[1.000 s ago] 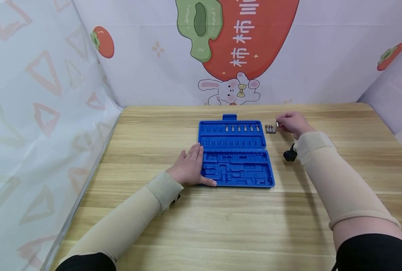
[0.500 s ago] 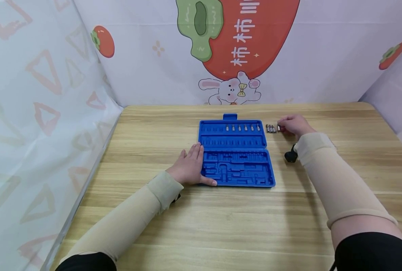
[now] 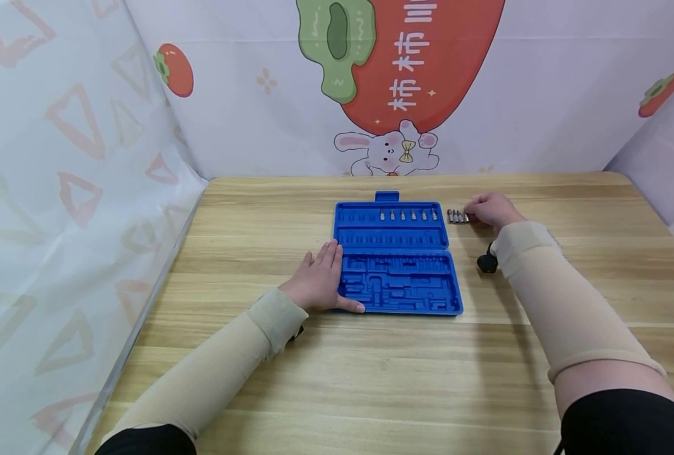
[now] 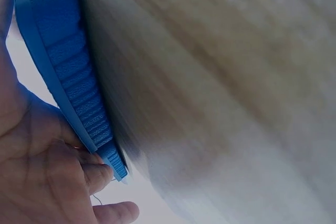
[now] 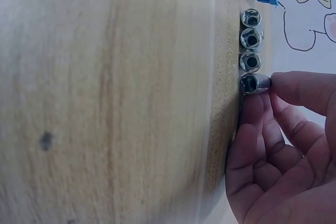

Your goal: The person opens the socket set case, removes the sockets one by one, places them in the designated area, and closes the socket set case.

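Observation:
An open blue tool case (image 3: 396,241) lies flat on the table, its molded slots facing up. My left hand (image 3: 316,281) rests along the case's left edge, fingers straight and thumb over the front rim. Several small silver sockets (image 3: 410,215) sit in the slots of the far half. To the right of the case, a short row of silver sockets (image 3: 455,217) lies on the table. At the row's right end, my right hand (image 3: 493,210) pinches a socket (image 5: 254,83). In the right wrist view, this socket lies against its neighbor, open end toward the camera.
The wooden table (image 3: 393,379) extends around the case, with its back edge just beyond the case's latch tab (image 3: 386,196). A printed cloth (image 3: 228,114) hangs behind the table. A black wrist camera (image 3: 487,262) hangs under my right wrist.
My right hand has lowered the pinched socket and brought it left against the row's end. The left hand and the case have stayed in place.

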The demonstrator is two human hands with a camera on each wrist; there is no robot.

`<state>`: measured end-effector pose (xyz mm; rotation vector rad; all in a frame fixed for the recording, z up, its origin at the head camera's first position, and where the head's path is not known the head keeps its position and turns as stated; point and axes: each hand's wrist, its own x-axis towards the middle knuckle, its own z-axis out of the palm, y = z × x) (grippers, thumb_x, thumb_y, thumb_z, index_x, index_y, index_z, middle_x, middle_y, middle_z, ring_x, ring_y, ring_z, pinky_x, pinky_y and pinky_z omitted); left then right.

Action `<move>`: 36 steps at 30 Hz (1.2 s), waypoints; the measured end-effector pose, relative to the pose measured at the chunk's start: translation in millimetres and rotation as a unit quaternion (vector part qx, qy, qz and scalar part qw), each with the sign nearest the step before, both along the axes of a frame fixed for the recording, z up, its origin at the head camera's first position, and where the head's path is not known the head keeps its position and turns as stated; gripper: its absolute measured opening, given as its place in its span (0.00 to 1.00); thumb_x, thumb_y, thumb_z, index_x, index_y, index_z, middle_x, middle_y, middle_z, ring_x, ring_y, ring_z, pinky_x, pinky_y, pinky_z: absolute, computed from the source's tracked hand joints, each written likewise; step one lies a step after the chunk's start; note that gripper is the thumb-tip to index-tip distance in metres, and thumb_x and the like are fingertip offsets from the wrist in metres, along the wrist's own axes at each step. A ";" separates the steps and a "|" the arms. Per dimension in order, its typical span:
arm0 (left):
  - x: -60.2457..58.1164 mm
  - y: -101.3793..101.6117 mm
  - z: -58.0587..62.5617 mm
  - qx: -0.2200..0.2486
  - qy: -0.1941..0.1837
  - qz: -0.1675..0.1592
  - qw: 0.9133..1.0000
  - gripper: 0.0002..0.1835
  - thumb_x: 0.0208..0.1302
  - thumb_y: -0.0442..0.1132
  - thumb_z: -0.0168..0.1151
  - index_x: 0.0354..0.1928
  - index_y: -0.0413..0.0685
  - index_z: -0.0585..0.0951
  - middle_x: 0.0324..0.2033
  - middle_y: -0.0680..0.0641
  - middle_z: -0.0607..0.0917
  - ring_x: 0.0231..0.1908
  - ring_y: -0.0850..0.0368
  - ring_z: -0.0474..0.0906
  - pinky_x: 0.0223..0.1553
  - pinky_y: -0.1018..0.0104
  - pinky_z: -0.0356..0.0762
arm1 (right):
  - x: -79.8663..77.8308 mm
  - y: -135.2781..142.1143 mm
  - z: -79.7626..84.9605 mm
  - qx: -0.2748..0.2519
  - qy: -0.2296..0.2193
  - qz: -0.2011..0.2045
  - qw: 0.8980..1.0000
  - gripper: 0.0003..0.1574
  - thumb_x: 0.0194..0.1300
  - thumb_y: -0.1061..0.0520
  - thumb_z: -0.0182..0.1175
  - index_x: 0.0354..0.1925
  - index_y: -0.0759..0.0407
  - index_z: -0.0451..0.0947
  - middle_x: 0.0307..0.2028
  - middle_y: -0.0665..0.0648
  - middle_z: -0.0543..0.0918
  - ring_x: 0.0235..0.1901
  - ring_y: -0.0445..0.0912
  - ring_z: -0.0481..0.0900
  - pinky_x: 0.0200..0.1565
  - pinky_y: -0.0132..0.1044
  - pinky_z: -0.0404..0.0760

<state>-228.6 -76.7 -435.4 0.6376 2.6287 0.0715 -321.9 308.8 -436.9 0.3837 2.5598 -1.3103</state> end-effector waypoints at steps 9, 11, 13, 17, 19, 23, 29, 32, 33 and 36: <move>0.1 0.4 0.5 0.005 -0.001 0.001 1.000 0.73 0.53 0.81 0.62 0.82 0.38 0.41 0.82 0.40 0.38 0.80 0.44 0.32 0.76 0.43 0.36 | -0.2 0.2 -0.1 0.022 -0.002 0.007 1.000 0.16 0.77 0.55 0.57 0.49 0.69 0.76 0.36 0.54 0.78 0.37 0.49 0.72 0.41 0.41 0.73; -0.4 0.2 0.0 0.005 -0.001 0.001 1.000 0.73 0.53 0.81 0.62 0.82 0.38 0.41 0.82 0.40 0.38 0.80 0.44 0.32 0.76 0.43 0.36 | 0.3 -0.3 0.7 0.024 -0.001 0.007 1.000 0.17 0.77 0.55 0.56 0.50 0.70 0.76 0.37 0.55 0.78 0.38 0.50 0.72 0.42 0.42 0.73; -0.8 0.2 -0.4 0.007 -0.001 0.001 1.000 0.73 0.53 0.80 0.62 0.82 0.38 0.41 0.82 0.40 0.39 0.80 0.44 0.33 0.76 0.43 0.36 | 1.4 -1.0 1.6 0.030 0.001 0.009 1.000 0.18 0.77 0.55 0.56 0.51 0.72 0.76 0.39 0.56 0.79 0.38 0.50 0.72 0.42 0.42 0.73; -1.4 0.1 -1.1 0.006 -0.001 0.002 1.000 0.73 0.53 0.81 0.62 0.82 0.38 0.40 0.82 0.40 0.38 0.80 0.45 0.32 0.76 0.43 0.36 | 2.9 -2.6 2.9 0.039 0.000 0.011 0.999 0.21 0.77 0.55 0.56 0.54 0.74 0.76 0.45 0.62 0.78 0.41 0.53 0.72 0.43 0.43 0.73; -1.7 0.1 -1.2 0.005 -0.002 0.002 1.000 0.73 0.53 0.81 0.62 0.82 0.38 0.40 0.82 0.40 0.38 0.80 0.45 0.32 0.76 0.43 0.36 | 2.6 -3.0 2.9 0.041 -0.003 0.008 0.999 0.23 0.77 0.55 0.56 0.56 0.74 0.75 0.47 0.64 0.77 0.43 0.55 0.71 0.44 0.44 0.73; -1.5 -0.1 -1.5 0.003 -0.001 0.002 1.000 0.73 0.53 0.81 0.62 0.82 0.38 0.40 0.82 0.40 0.38 0.80 0.45 0.31 0.76 0.43 0.36 | 2.5 -4.4 2.7 0.042 -0.006 0.000 0.999 0.21 0.77 0.55 0.56 0.55 0.73 0.76 0.46 0.63 0.77 0.43 0.55 0.71 0.43 0.44 0.72; -0.6 -0.5 -2.0 0.004 0.000 0.001 1.000 0.73 0.53 0.81 0.62 0.82 0.38 0.41 0.82 0.40 0.38 0.80 0.45 0.31 0.76 0.43 0.36 | 3.6 -5.9 2.5 0.049 -0.003 -0.004 0.999 0.18 0.76 0.55 0.57 0.48 0.71 0.78 0.41 0.60 0.77 0.39 0.53 0.70 0.42 0.44 0.72; -0.2 -0.4 -2.2 0.007 -0.002 0.002 1.000 0.73 0.53 0.81 0.62 0.82 0.38 0.41 0.82 0.40 0.38 0.80 0.45 0.31 0.76 0.43 0.36 | 3.4 -6.0 1.9 0.053 -0.004 0.000 0.999 0.18 0.76 0.55 0.57 0.48 0.72 0.78 0.41 0.61 0.78 0.39 0.54 0.71 0.41 0.44 0.72; -0.1 -0.3 -2.2 0.007 -0.003 0.003 1.000 0.73 0.53 0.81 0.62 0.82 0.38 0.40 0.82 0.40 0.38 0.80 0.45 0.31 0.76 0.43 0.35 | 3.5 -5.8 1.8 0.055 -0.004 0.002 0.998 0.18 0.76 0.55 0.57 0.48 0.72 0.78 0.41 0.61 0.78 0.39 0.54 0.71 0.42 0.44 0.73; -0.1 -0.3 -2.2 0.007 -0.004 0.004 1.000 0.73 0.53 0.81 0.62 0.82 0.38 0.40 0.82 0.40 0.37 0.80 0.45 0.30 0.76 0.43 0.35 | 2.8 -6.0 1.5 0.060 -0.008 0.002 0.998 0.19 0.77 0.54 0.57 0.50 0.72 0.78 0.42 0.62 0.78 0.41 0.54 0.72 0.42 0.45 0.73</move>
